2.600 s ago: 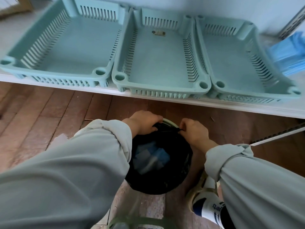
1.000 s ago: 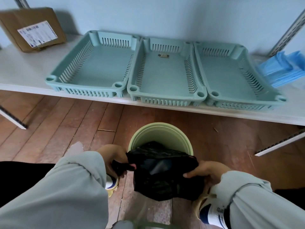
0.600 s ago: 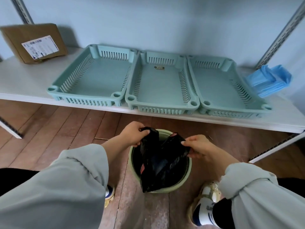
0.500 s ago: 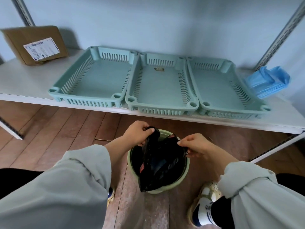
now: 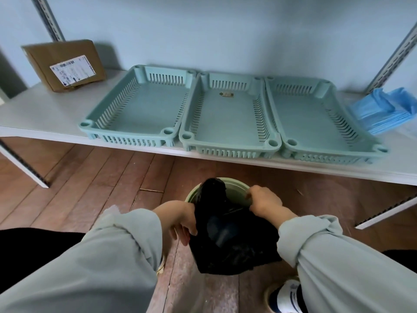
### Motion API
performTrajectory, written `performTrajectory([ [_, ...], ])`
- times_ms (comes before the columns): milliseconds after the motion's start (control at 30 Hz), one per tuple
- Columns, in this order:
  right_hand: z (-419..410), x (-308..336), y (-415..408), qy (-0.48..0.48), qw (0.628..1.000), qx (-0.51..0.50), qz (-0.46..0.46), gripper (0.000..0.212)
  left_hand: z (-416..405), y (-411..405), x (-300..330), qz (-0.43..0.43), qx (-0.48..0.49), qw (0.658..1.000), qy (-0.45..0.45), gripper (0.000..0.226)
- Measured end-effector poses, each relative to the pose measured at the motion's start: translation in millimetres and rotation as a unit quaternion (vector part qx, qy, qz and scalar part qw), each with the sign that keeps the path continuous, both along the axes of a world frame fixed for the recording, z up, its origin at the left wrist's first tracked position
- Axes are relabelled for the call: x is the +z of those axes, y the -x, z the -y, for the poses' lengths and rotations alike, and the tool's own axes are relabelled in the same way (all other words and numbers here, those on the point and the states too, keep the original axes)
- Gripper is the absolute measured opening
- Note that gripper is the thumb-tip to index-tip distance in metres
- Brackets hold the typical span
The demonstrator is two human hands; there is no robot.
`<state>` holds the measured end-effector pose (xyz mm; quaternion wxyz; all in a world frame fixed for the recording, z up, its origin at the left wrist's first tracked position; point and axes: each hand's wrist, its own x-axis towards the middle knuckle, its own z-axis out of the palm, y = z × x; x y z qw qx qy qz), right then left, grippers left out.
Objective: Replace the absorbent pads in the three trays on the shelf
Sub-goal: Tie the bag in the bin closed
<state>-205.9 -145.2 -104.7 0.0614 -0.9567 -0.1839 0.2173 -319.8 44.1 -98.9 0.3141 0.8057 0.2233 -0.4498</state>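
Both hands are gripping the bag (image 5: 230,233): left hand (image 5: 184,220) pinching its side, right hand (image 5: 264,202) its top edge. Soft, light, floppy; holding by the rim is working best.

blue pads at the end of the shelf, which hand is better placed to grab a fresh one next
Right, probably. The blue pads lie past the rightmost tray, on the right hand's side. The left hand would have to cross over. Both grip the black bag now.

We can read nothing here; the white label (image 5: 72,71) on the cardboard box (image 5: 65,64) is too blurred; the small sticker (image 5: 226,94) in the middle tray (image 5: 228,118) likewise.
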Motion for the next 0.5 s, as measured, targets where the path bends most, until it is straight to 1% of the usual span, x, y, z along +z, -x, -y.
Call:
performTrajectory([
  [33,2,0,2,0.016,1.000,-0.008,0.007,0.038,0,-1,-3,0.014,0.019,1.000,-0.002,0.026],
  [100,10,-2,3,0.036,0.999,-0.028,0.010,0.031,0,-11,-3,0.089,0.103,0.990,0.017,0.009],
  [167,18,-2,0,0.029,0.998,-0.046,0.008,0.022,-2,-25,4,0.202,0.205,0.957,0.044,0.009],
  [200,20,-1,-4,-0.001,0.998,-0.060,-0.004,0.016,-2,-34,9,0.263,0.239,0.934,0.043,0.009],
  [233,20,0,-7,-0.062,0.994,-0.082,-0.031,0.011,-1,-40,15,0.319,0.259,0.911,0.038,0.011],
  [267,18,3,-10,-0.143,0.981,-0.114,-0.069,0.008,1,-46,21,0.360,0.268,0.893,0.038,0.013],
  [300,14,8,-11,-0.224,0.957,-0.151,-0.107,0.006,4,-51,27,0.382,0.266,0.883,0.048,0.013],
  [333,11,12,-12,-0.279,0.934,-0.183,-0.129,0.005,8,-54,32,0.385,0.255,0.885,0.064,0.010],
  [367,10,14,-14,-0.301,0.921,-0.204,-0.136,0.006,12,-55,37,0.372,0.237,0.894,0.081,0.005],
  [400,9,15,-14,-0.299,0.920,-0.216,-0.135,0.007,16,-55,40,0.355,0.219,0.904,0.093,0.002],
  [433,10,14,-13,-0.294,0.919,-0.223,-0.138,0.007,19,-54,41,0.340,0.205,0.912,0.099,0.006],
  [500,12,14,-9,-0.294,0.916,-0.230,-0.144,0.007,21,-53,40,0.336,0.208,0.912,0.108,0.009],
])
